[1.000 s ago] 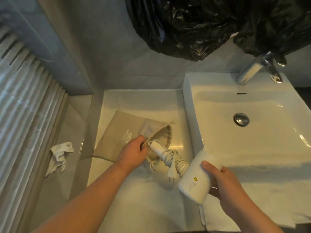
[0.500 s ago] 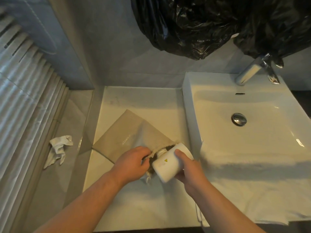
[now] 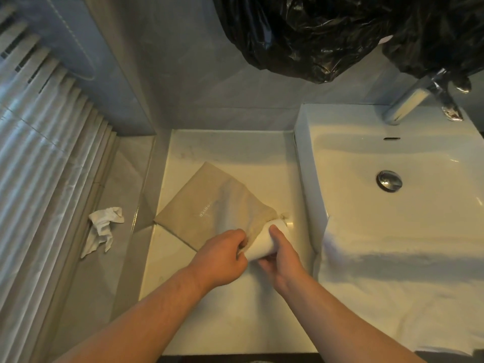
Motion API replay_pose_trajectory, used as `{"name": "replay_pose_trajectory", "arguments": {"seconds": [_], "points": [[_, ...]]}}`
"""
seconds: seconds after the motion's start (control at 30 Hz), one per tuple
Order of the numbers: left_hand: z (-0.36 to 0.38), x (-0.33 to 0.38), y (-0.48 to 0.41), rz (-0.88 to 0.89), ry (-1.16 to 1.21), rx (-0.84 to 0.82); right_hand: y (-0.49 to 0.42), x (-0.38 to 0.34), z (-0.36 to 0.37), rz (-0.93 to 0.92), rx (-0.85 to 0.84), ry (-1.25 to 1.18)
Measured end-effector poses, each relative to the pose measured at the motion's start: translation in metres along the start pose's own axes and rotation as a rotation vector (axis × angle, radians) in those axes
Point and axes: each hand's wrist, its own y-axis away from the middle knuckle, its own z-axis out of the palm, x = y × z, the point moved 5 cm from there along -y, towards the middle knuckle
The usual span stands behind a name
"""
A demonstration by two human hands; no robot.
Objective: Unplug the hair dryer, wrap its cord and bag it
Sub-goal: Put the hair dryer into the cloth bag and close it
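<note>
A beige cloth bag point(image 3: 214, 203) lies flat on the white counter point(image 3: 235, 323), its mouth pointing toward me and the sink. The white hair dryer point(image 3: 263, 243) sticks halfway out of that mouth; only its rounded barrel shows, and the cord and plug are hidden inside the bag. My left hand point(image 3: 222, 258) pinches the bag's rim at the left side of the mouth. My right hand point(image 3: 281, 258) is wrapped around the dryer's barrel, thumb on top.
A white sink point(image 3: 392, 205) with a chrome tap point(image 3: 411, 100) stands right of the counter, a white towel point(image 3: 392, 297) draped over its front. A black plastic bag point(image 3: 327, 30) hangs overhead. A crumpled white cloth point(image 3: 102, 226) lies on the grey ledge at left.
The dryer, held clear of the bag with its wrapped cord showing a second ago, has gone handle-first into the bag's mouth. My right hand has moved left with it.
</note>
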Motion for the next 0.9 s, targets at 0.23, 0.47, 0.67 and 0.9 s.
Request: {"name": "replay_pose_trajectory", "arguments": {"seconds": [0.23,0.47,0.67,0.9], "points": [[0.006,0.010,-0.001,0.017,0.089,0.078,-0.006,0.012,0.019,0.073,-0.101,-0.107],[0.032,-0.066,0.022,-0.758,0.759,0.416,-0.007,0.002,0.027,0.114,-0.048,-0.091],[0.045,-0.060,-0.001,-0.775,1.676,0.290,0.005,-0.004,0.029,0.131,-0.072,-0.114],[0.023,-0.091,0.003,-0.824,1.314,0.690,0.021,-0.018,0.032,0.095,-0.057,-0.207]]}}
